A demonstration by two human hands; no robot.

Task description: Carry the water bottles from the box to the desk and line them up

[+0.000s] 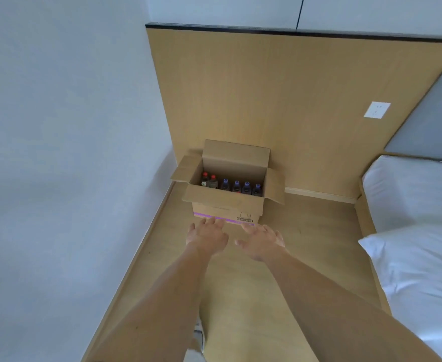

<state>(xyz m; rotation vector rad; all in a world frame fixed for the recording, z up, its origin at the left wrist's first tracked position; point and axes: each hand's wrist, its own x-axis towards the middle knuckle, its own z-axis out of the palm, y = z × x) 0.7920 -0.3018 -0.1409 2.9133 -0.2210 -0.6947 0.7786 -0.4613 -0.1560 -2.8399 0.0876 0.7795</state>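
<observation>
Open hands, cardboard box — 6 upright bottles

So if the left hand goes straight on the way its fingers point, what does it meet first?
Probably the front wall of the open brown cardboard box, just above its purple stripe; the left hand looks open and empty, though depth is unclear.
</observation>
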